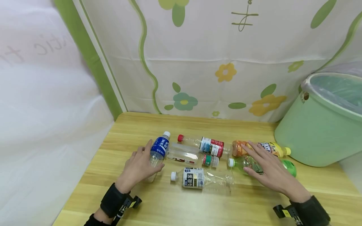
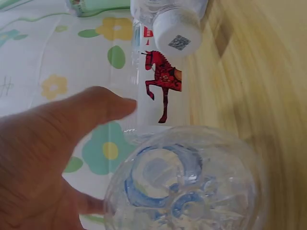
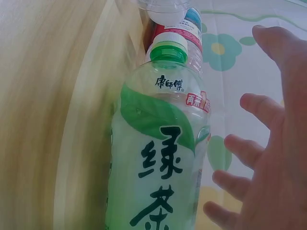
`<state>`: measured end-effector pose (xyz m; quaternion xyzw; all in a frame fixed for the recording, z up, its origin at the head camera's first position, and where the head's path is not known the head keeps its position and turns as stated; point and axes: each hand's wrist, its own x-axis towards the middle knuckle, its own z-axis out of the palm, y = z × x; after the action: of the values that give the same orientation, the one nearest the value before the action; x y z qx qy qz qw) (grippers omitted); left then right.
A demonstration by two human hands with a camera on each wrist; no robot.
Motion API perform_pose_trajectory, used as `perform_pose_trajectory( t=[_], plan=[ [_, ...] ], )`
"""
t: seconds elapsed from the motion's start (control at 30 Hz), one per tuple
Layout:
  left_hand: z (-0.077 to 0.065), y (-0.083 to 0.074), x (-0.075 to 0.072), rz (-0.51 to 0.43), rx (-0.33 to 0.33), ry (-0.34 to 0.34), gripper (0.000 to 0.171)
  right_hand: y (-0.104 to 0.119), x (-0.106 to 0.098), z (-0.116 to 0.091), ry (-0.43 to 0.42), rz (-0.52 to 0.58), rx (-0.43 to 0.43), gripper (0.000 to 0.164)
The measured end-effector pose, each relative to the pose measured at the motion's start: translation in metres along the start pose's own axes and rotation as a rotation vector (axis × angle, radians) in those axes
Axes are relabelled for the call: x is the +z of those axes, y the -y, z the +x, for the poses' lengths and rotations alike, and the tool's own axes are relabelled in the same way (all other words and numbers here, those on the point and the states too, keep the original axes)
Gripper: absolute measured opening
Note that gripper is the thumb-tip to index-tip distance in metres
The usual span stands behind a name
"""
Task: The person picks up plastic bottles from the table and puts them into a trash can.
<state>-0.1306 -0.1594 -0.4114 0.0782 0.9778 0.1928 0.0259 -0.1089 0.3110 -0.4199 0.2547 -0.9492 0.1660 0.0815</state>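
Observation:
My left hand (image 1: 139, 168) is beside a clear bottle with a blue label (image 1: 160, 146) and white cap, its fingers spread and relaxed; the left wrist view shows that bottle's round base (image 2: 187, 187) near the thumb. Over the green tea bottle (image 3: 153, 143) hovers my right hand (image 1: 268, 168), fingers spread with nothing in them. That bottle has a white cap and green label. Behind it lies an orange drink bottle (image 1: 272, 148) with a yellow cap, partly hidden by the right hand. Between the hands lies an oolong tea bottle (image 1: 193, 178) with a white cap.
A red-capped bottle (image 1: 212, 146) and a clear bottle with a horse picture (image 1: 181, 154) lie at the middle of the wooden table (image 1: 158, 207). At the right stands a lined green bin (image 1: 316, 125). A flowered curtain (image 1: 198, 37) hangs behind the table.

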Motion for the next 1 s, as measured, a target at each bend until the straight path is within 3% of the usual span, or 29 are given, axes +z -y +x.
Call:
perform_pose_trajectory(
  t=[0.33,0.6,0.83,1.0],
  plan=[
    [0.001,-0.001,0.001,0.002,-0.009,-0.030,0.096,0.001,0.001,-0.001,0.007,-0.025,0.013,0.080],
    [0.001,0.005,0.000,-0.018,-0.027,-0.001,0.084,0.003,0.002,-0.001,0.009,-0.035,0.024,0.080],
    [0.000,0.016,-0.017,-0.023,-0.010,-0.050,0.072,0.001,0.001,0.001,0.007,-0.030,0.013,0.080],
    [-0.003,0.025,-0.034,-0.048,0.044,-0.123,0.065,0.000,0.001,0.000,-0.001,-0.036,0.011,0.081]
  ],
)
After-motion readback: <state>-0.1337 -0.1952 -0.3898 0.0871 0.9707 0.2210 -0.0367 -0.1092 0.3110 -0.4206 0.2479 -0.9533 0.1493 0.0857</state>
